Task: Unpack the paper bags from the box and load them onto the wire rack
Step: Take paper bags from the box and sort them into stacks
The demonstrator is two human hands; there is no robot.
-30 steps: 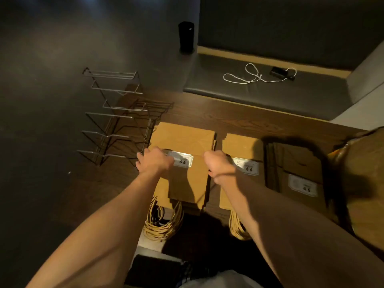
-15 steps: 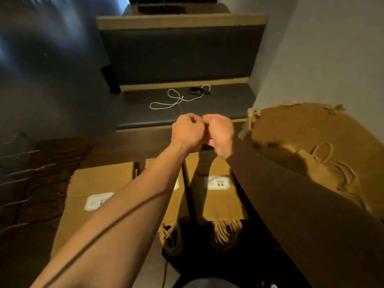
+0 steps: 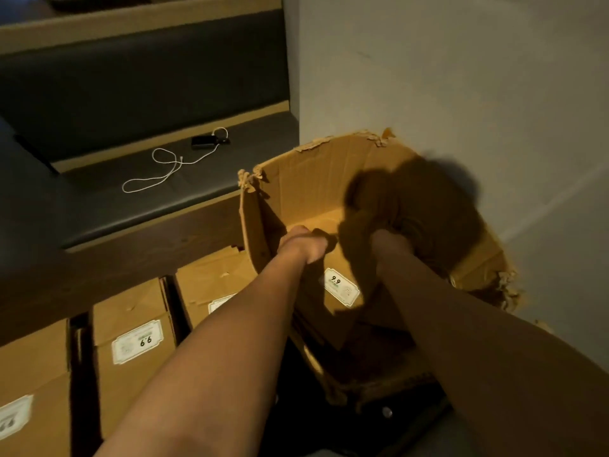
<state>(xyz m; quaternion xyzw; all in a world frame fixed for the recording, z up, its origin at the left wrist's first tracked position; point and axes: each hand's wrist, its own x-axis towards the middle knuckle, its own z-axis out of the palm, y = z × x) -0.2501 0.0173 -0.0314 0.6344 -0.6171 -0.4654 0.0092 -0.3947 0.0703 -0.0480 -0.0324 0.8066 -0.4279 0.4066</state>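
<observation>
Box: large cardboard box (image 3: 309, 179) with torn top edges stands against the pale wall (image 3: 461, 77), open side toward the camera; both forearms reach into it.
Bag in box: a brown paper bag (image 3: 333, 301) lies inside the box under the two hands, partly in shadow, white label facing up.
Bags outside: three stacks of flat paper bags (image 3: 131, 367) lie in a row left of the box on the dark wooden surface (image 3: 131, 258); the leftmost stack is cut off by the frame edge.
Left hand: left hand (image 3: 304, 245) is inside the box, just past its left wall, fingers curled downward; cannot tell whether they grip the bag, since the fingertips are hidden.
Right hand: right hand (image 3: 392, 242) is deeper in the box, in heavy shadow; fingers look bent, but how far closed and what they touch cannot be made out.
Labels: the bag label in the box reads "9.9" as seen; the label (image 3: 136, 341) on the middle stack reads "6.9" or "6.6", blurred. Small print on both illegible.
Background: white cable (image 3: 158, 169) and a small black device (image 3: 204, 141) lie on the dark bench seat (image 3: 99, 192).
Wire rack: out of frame.
</observation>
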